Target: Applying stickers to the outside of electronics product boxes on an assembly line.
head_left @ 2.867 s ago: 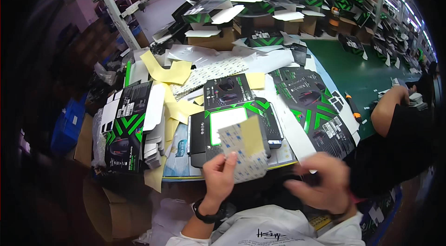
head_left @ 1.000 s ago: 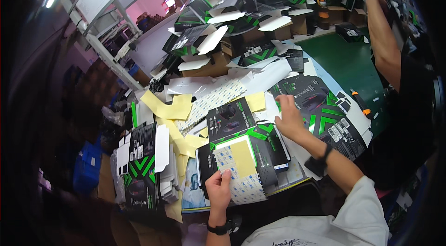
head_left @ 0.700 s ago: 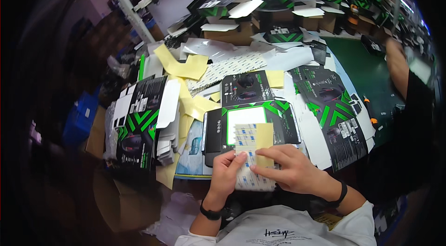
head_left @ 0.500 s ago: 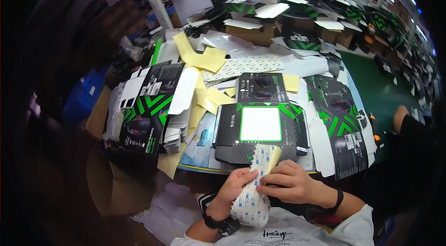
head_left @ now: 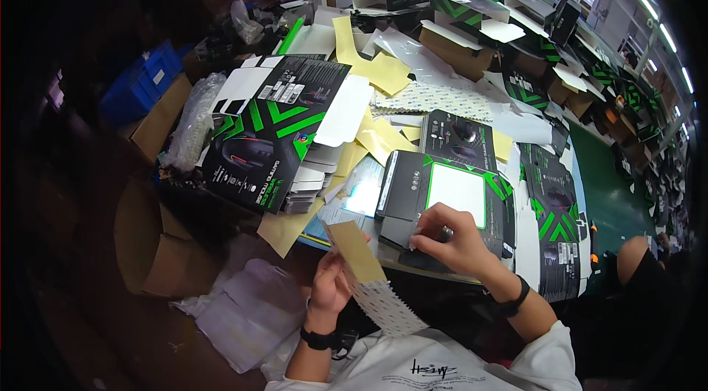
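Observation:
My left hand (head_left: 330, 282) is closed on a sheet of adhesive stickers (head_left: 387, 308), its backing white with blue print and its upper part bare yellowish. The sheet hangs tilted over my lap, its lower end curving toward my shirt. Just above the near edge of a black and green carton (head_left: 402, 188), my right hand (head_left: 461, 240) has its thumb and fingertips pinched together. Whatever they hold is too small to make out. The carton lies on the table, showing a white panel (head_left: 457, 193) framed in green. Behind it lies another black box (head_left: 456, 136) with a computer mouse pictured on it.
Flattened mouse cartons (head_left: 276, 133) are stacked at the left, with more cartons (head_left: 553, 203) at the right. Yellow backing scraps (head_left: 376, 70) and a printed sticker sheet (head_left: 435, 101) lie behind. Piled open boxes (head_left: 472, 11) fill the back. A blue bin (head_left: 144, 81) stands far left.
My right hand has left the sticker sheet and reached the carton's near edge. The sheet, still in my left hand, has swung left and tilted. The view has turned toward the left.

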The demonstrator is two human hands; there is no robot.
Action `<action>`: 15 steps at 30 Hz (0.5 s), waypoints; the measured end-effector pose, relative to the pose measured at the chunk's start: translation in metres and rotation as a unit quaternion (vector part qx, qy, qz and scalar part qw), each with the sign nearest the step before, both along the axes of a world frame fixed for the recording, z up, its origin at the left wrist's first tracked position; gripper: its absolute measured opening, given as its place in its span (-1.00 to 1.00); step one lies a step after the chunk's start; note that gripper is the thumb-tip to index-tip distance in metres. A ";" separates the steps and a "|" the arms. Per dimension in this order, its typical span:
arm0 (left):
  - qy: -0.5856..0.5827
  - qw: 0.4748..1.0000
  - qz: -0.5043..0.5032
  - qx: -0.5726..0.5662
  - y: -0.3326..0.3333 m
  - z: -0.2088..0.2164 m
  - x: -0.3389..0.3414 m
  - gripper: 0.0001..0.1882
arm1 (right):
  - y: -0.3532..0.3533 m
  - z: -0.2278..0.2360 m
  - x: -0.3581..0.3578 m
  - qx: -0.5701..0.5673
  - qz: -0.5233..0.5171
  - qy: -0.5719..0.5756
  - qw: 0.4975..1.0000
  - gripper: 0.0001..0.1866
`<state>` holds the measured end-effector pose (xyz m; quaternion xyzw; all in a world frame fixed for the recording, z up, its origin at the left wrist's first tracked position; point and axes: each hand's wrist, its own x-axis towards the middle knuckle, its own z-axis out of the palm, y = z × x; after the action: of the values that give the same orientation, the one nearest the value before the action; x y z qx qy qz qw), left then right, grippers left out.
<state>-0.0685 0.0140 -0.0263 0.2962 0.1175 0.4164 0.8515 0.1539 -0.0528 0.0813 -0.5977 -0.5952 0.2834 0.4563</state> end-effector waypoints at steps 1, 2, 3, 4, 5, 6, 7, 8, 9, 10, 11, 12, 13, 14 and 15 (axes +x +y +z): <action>-0.004 1.000 0.001 -0.003 0.006 -0.005 0.002 -0.56 | 0.003 -0.004 0.000 -0.003 0.001 -0.004 1.000 -0.83; -0.018 0.999 -0.009 -0.029 0.010 -0.009 0.003 -0.55 | 0.006 -0.009 -0.001 -0.028 -0.009 0.009 1.000 -0.82; -0.033 0.998 -0.018 -0.055 0.013 -0.014 0.004 -0.54 | 0.007 -0.011 -0.001 -0.054 -0.020 0.022 0.998 -0.80; -0.036 0.998 -0.015 -0.058 0.015 -0.020 0.003 -0.54 | 0.007 -0.012 -0.002 -0.057 -0.016 0.019 0.998 -0.80; -0.034 0.997 -0.023 -0.066 0.017 -0.025 0.003 -0.54 | 0.006 -0.013 -0.002 -0.054 -0.022 0.004 0.998 -0.79; -0.032 0.996 -0.031 -0.073 0.019 -0.029 0.003 -0.54 | 0.006 -0.013 -0.003 -0.050 -0.028 -0.011 0.998 -0.78; -0.034 0.996 -0.031 -0.076 0.020 -0.032 0.002 -0.54 | 0.007 -0.014 -0.003 -0.053 -0.028 -0.013 0.998 -0.78; -0.040 0.996 -0.035 -0.070 0.021 -0.033 0.001 -0.54 | 0.008 -0.018 -0.003 -0.047 -0.024 -0.018 0.998 -0.78; -0.045 0.996 -0.039 -0.064 0.022 -0.034 0.001 -0.55 | 0.009 -0.020 -0.003 -0.040 -0.021 -0.024 0.999 -0.77; -0.045 0.996 -0.039 -0.066 0.021 -0.035 0.000 -0.55 | 0.008 -0.019 -0.004 -0.042 -0.022 -0.024 0.999 -0.77; -0.042 0.996 -0.038 -0.062 0.021 -0.034 0.001 -0.55 | 0.008 -0.017 -0.005 -0.036 -0.013 -0.046 0.998 -0.77; -0.038 0.997 -0.037 -0.058 0.021 -0.033 0.002 -0.55 | 0.008 -0.015 -0.006 -0.030 -0.004 -0.068 0.997 -0.76; -0.039 0.997 -0.037 -0.058 0.021 -0.033 0.003 -0.55 | 0.008 -0.014 -0.006 -0.030 -0.005 -0.069 0.997 -0.76; -0.038 0.997 -0.036 -0.055 0.021 -0.033 0.003 -0.55 | 0.009 -0.014 -0.006 -0.012 0.006 -0.117 0.993 -0.75; -0.037 0.997 -0.036 -0.052 0.021 -0.032 0.004 -0.54 | 0.009 -0.014 -0.005 0.007 0.017 -0.164 0.986 -0.74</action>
<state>-0.0645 0.0346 -0.0583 0.2399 0.0966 0.3899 0.8838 0.1486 -0.0441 0.0669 -0.6228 -0.6739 0.1854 0.3516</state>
